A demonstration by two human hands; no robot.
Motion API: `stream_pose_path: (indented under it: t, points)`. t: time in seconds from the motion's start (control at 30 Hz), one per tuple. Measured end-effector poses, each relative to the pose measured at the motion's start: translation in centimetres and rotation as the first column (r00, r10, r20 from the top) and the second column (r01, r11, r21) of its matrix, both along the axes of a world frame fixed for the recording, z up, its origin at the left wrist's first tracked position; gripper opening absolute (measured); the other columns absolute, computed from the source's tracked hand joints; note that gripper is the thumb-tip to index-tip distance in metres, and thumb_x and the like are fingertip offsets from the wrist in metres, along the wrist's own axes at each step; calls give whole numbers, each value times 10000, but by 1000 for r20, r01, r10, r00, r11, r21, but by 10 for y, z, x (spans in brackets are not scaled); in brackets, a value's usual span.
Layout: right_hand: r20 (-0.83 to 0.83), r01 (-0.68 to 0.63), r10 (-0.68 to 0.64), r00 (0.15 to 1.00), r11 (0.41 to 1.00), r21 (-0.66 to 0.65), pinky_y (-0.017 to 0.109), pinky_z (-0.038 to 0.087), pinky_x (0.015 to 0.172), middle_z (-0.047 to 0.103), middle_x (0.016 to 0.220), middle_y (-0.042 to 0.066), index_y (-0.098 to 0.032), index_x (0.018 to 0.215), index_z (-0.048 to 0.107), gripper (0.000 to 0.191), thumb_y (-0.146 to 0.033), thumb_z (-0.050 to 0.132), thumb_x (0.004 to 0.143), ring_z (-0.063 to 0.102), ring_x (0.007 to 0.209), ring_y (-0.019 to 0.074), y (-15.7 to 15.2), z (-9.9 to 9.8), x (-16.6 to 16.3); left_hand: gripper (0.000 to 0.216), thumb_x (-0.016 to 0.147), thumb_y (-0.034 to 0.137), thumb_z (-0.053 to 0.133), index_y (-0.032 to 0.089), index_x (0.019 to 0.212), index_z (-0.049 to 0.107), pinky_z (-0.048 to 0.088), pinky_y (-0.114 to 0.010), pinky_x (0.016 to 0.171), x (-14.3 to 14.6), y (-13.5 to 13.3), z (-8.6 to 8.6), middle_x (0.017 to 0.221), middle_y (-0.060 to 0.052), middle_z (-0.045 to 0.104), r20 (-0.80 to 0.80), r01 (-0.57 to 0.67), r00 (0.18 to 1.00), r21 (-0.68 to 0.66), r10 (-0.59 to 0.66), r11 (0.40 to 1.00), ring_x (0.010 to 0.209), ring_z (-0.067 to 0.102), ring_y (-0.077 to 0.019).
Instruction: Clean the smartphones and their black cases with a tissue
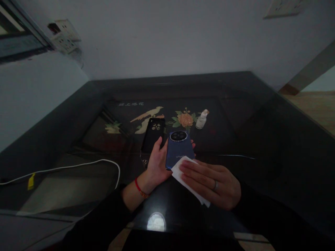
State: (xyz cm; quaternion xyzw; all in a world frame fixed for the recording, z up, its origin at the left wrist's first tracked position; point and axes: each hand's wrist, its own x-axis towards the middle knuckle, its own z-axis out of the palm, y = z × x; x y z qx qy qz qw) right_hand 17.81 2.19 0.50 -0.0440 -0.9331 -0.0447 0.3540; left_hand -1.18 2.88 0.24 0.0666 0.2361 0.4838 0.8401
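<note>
A blue smartphone (178,151) lies back side up in my left hand (156,164), its round camera ring at the far end. The left fingers wrap beneath it, and some fingertips show past its right edge. My right hand (214,181) presses a folded white tissue (191,183) against the lower part of the phone's back, covering some of the lettering. Just beyond my left thumb, a black phone case (153,136) with camera holes rests on the table. Farther right stands a small clear bottle (201,119) with a white top.
The glossy dark table (235,104) carries a printed bird and flowers and meets the wall at its far edge. A white cable (78,164) with a yellow tag (30,182) runs across the left side. Sockets (64,36) sit on the wall at upper left.
</note>
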Motion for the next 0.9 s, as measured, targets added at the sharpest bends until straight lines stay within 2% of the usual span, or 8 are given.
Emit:
stream_pose_path:
  t: [0.13,0.27,0.43,0.53,0.6,0.73,0.8,0.9]
  points:
    - [101,-69,73,992,997,-36,393,487,1040,624,1254,201,29,1194,588,341,-69,379,944,449,1316,281,-2,4,-13,623,957,513,212,177,1471,319,375,-477,1017,4,-3,-3,1159,-137,671,-14,66,998,-4,-66,998,1041,649,-274]
    - [124,-67,74,990,996,-53,373,490,1039,665,1197,173,12,1167,606,316,-95,406,947,518,1260,269,-7,3,-25,595,949,554,213,294,1478,297,396,-437,986,9,-10,-2,1168,-91,670,-5,114,993,-35,-114,993,991,667,-248]
    - [59,5,-1,998,997,-78,385,508,1018,672,1179,180,0,1126,620,289,-78,411,942,505,1273,270,-1,1,-19,782,882,682,279,108,1382,457,467,-279,794,9,-17,-7,853,-87,712,118,240,968,-178,-221,954,728,666,-170]
    - [11,100,-100,995,989,-110,427,504,1019,641,1217,218,23,1177,583,305,-67,422,934,453,1315,283,3,3,-13,811,851,718,315,83,1308,527,464,-248,682,9,-19,-11,690,-42,676,217,286,946,-207,-242,936,593,619,-138]
    - [-8,56,-57,998,992,-114,431,504,1020,655,1188,224,33,1158,592,293,-60,451,918,466,1304,293,-1,3,-14,741,865,684,347,112,1291,547,467,-252,691,9,-18,-11,719,-42,689,181,258,957,-180,-226,949,618,633,-143]
    - [-18,-156,155,988,986,-64,366,515,1013,707,1102,175,15,1071,645,244,-90,494,911,565,1209,277,-12,1,-22,627,926,583,288,153,1311,533,467,-298,834,11,-16,-10,985,-89,718,-9,168,985,-123,-170,978,853,675,-194]
    - [-14,-127,126,992,991,-50,353,516,1012,709,1106,160,-1,1067,649,252,-92,458,929,570,1205,261,-10,0,-21,546,935,507,309,169,1289,551,463,-288,833,12,-17,-9,989,-79,717,-36,143,988,-132,-149,981,865,671,-187]
    - [-16,50,-51,999,995,-90,396,521,1002,679,1164,186,-7,1124,617,286,-80,405,946,510,1269,255,0,0,-12,483,913,433,356,141,1206,606,467,-267,750,13,-20,-8,835,-65,711,-27,157,986,-205,-166,966,733,656,-165]
